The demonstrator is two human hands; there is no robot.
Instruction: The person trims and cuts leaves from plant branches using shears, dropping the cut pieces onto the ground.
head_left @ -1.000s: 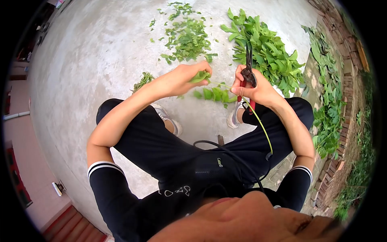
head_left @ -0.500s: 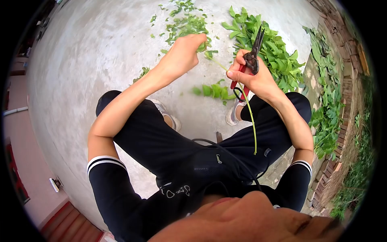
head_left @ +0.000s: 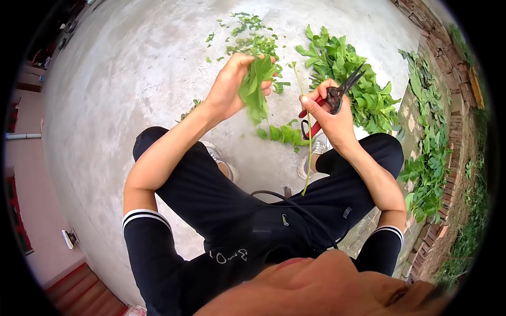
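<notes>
My left hand (head_left: 232, 87) is closed on a bunch of green leaves (head_left: 255, 87), which hangs from the fingers, its lower end blurred. My right hand (head_left: 329, 113) holds red-handled pruning shears (head_left: 335, 96), their dark blades pointing up and to the right. Between its thumb and fingers the same hand pinches a long, thin green stem (head_left: 309, 152), bare along its length. Below the hands, a small leafy sprig (head_left: 287, 135) lies on the concrete between my shoes.
Loose leaf pieces (head_left: 253, 43) are scattered on the concrete floor (head_left: 132, 68) ahead. A pile of leafy branches (head_left: 358, 79) lies front right. Further right, more greenery (head_left: 427, 126) runs along stacked bricks (head_left: 448, 174). Red steps (head_left: 87, 289) stand at the lower left.
The leaves in my left hand have come away from the stem, and that hand now holds a larger hanging bunch. The shears have tilted to the right; the stem hangs more upright.
</notes>
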